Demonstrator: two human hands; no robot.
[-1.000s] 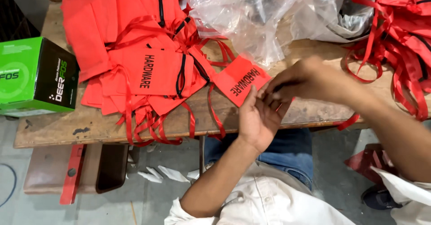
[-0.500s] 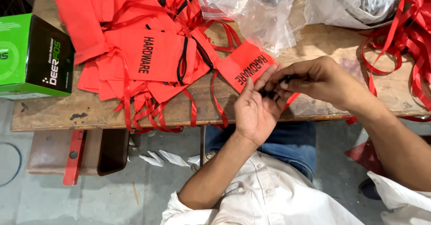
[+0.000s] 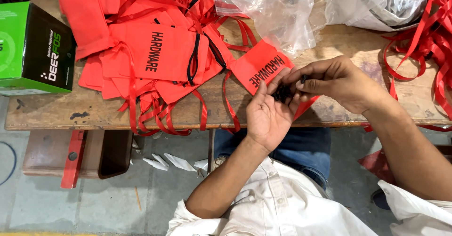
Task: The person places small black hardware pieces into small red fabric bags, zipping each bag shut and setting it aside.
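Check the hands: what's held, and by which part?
Left hand, palm up, cups a small heap of dark parts on its fingers. Right hand pinches one dark piece between its fingertips; which part of it cannot be told.

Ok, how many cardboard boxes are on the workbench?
1: a green and black box at the bench's far left edge, beside the heap of red pouches. More could be hidden outside the picture or under the clear plastic bags.
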